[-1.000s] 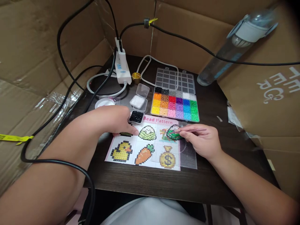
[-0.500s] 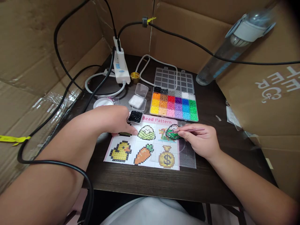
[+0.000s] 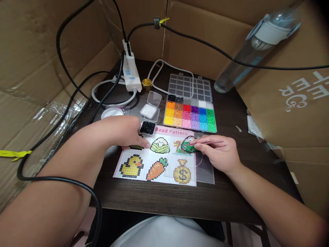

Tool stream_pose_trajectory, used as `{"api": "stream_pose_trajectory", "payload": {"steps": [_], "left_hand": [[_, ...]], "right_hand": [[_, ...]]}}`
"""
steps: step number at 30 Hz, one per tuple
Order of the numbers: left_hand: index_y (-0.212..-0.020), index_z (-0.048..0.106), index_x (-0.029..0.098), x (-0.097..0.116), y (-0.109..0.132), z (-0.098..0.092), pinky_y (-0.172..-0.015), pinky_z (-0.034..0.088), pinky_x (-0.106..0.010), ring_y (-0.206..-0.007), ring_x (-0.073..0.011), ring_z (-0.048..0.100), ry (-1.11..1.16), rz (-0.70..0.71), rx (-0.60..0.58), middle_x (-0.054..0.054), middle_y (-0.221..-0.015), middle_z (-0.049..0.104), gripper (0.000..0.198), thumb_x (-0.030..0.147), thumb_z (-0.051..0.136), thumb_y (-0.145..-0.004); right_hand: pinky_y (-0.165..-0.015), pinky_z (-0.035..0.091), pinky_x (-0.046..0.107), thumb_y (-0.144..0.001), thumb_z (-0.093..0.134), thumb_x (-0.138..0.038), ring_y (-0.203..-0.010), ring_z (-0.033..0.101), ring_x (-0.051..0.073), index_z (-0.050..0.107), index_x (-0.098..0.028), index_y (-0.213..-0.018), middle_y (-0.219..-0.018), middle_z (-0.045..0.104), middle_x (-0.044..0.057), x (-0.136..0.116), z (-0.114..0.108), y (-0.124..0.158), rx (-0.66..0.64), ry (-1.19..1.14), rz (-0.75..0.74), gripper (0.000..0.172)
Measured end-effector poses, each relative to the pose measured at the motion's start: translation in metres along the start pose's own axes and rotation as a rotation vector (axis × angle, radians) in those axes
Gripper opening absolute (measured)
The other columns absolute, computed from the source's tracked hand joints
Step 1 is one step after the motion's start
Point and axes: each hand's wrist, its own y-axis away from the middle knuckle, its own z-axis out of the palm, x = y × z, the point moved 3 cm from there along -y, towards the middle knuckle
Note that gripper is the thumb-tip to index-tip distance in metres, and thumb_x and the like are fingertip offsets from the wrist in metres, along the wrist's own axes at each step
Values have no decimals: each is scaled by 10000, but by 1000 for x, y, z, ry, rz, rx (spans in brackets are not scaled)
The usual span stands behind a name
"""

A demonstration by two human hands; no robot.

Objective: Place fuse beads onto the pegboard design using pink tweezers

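My right hand (image 3: 221, 151) pinches a pair of pink tweezers (image 3: 209, 142). Their tips point left, at a green, white and black bead piece (image 3: 189, 145) on a clear pegboard (image 3: 207, 175). That board partly overlaps the printed bead pattern sheet (image 3: 156, 159), covering part of its right side. On the sheet's upper left rests my left hand (image 3: 131, 132), its thumb stretched out beside the rice-ball picture. Its other fingers are mostly hidden. Close to its knuckles sits a small clear box of black beads (image 3: 147, 128).
Behind the sheet lies an open bead case (image 3: 190, 115) with many colours. Left of it are a small box of white beads (image 3: 149, 111), a white dish (image 3: 112, 113), a gold cup (image 3: 147, 84) and a power strip (image 3: 132, 75). A bottle (image 3: 246, 61) leans at right; a black cable (image 3: 64, 181) crosses my left forearm.
The whole view has shifted very slightly. Both hands keep their places, and the tweezers stay at the bead piece.
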Motion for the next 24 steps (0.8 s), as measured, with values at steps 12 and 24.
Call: {"api": "stream_pose_trajectory", "payload": {"steps": [12,24], "left_hand": [[-693,740,350,-6,-7,2,-835,580,-557,-822,-423,846,-2,10,8,-143,-690,849,611,944,878,-733],[-618,646,336,-10,-12,4,-807,553,-580,-829,-452,858,30,40,15,-168,-674,847,734,1025,900,-610]], "right_hand": [[-521,632,351,-898,1091,-419,-539,723,197,995,-287,-878,-842,958,84,8,-26,-8,233,-41,-26,164],[-511,452,315,-645,1133,-502,-552,613,152,853,-219,-782,-822,895,110,59,-83,-57,561,-131,48,422]]}}
